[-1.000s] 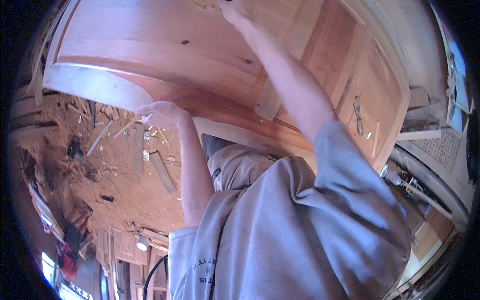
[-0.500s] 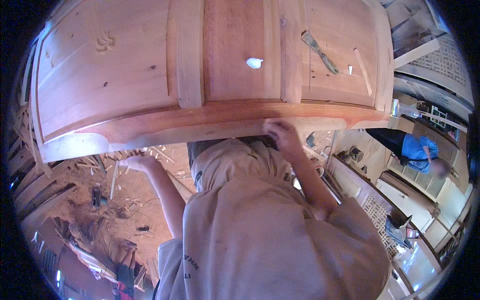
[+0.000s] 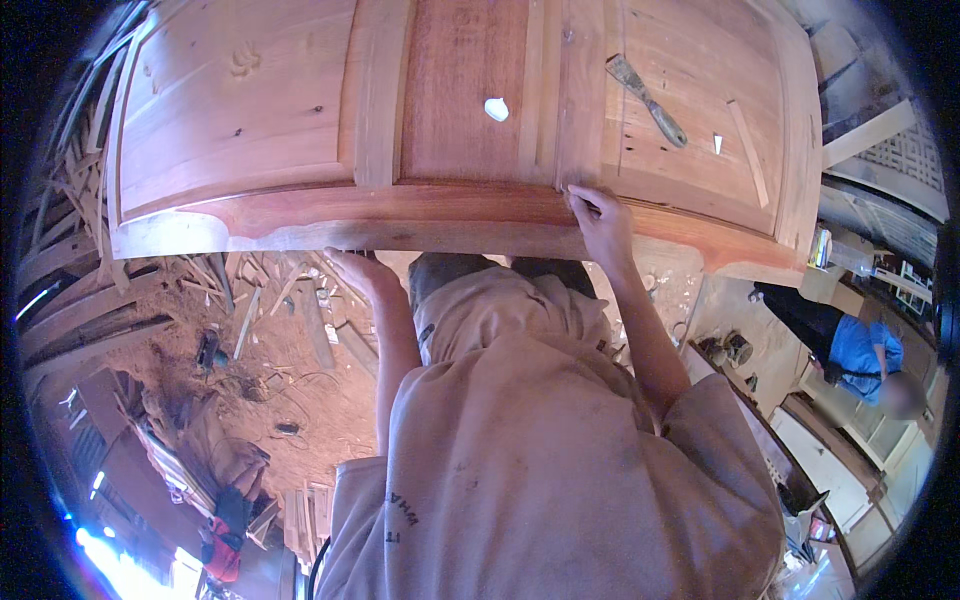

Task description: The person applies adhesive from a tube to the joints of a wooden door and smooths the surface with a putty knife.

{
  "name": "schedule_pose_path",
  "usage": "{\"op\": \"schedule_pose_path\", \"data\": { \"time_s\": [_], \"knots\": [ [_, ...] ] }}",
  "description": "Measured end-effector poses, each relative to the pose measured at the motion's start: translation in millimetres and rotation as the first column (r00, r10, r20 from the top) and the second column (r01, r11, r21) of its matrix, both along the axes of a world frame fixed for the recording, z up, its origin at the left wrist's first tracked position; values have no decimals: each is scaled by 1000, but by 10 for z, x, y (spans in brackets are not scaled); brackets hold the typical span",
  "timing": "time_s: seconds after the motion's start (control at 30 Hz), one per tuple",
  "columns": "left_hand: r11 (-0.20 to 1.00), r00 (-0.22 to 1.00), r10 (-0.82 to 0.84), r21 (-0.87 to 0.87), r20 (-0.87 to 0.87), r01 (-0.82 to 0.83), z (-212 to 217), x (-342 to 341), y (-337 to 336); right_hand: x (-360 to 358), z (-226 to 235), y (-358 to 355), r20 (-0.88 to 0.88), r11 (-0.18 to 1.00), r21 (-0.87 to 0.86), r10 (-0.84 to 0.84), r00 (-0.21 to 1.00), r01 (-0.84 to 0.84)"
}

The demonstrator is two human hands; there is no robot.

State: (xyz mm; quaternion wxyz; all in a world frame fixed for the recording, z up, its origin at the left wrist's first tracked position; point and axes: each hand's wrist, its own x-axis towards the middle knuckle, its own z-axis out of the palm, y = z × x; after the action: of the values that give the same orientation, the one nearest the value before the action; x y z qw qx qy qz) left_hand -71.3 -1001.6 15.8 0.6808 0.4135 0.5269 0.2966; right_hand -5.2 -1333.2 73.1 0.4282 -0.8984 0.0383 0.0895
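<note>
A large panelled wooden door (image 3: 470, 205) lies in front of me, its near rail partly darker and redder than the pale wood around it. My right hand (image 3: 605, 225) is at this rail, fingertips pinched together on its inner edge; whatever they may hold is too small to make out. Palm up, my left hand (image 3: 358, 272) reaches to the door's near edge with fingers stretched out, their tips partly hidden by the wood. A scraper (image 3: 650, 105) with a worn handle rests on the right panel. On the middle panel sits a small white lump (image 3: 496, 108).
A thin wood strip (image 3: 748, 152) and a small white wedge-shaped piece (image 3: 718, 144) lie on the right panel. Wood offcuts (image 3: 250, 320) and shavings litter the floor at left. Another person in blue (image 3: 862, 355) is at the far right, beside pale cabinets.
My right hand has moved up onto the rail and its fingers have pinched. My left hand has gone right and up to the door's edge. The view has shifted slightly.
</note>
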Motion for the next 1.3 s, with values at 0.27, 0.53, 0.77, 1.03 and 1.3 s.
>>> {"op": "schedule_pose_path", "data": {
  "time_s": [0.27, 0.53, 0.77, 1.03, 1.3],
  "knots": [
    [999, 999, -26, -25, 43, 27, -5, -137, -67, 31, -96, -14, -71, 992, 126, -10, 997, 19],
    [999, 1000, 18, -49, -1, -18, 179, -5, -118, -58, -80, 3, -62, 990, 136, -26, 998, 34],
    [997, 1000, -9, -77, -29, 7, 187, 53, -97, -239, 38, -44, 86, 997, -41, 61, 994, -58],
    [1000, 1000, 9, -17, -13, -10, 298, 134, -252, -147, -203, 53, 311, 943, -310, 218, 925, -118],
    [994, 995, 97, 59, -15, -96, 338, 159, -389, -16, -102, -1, 329, 988, -88, 147, 933, -125]
  ]
}}
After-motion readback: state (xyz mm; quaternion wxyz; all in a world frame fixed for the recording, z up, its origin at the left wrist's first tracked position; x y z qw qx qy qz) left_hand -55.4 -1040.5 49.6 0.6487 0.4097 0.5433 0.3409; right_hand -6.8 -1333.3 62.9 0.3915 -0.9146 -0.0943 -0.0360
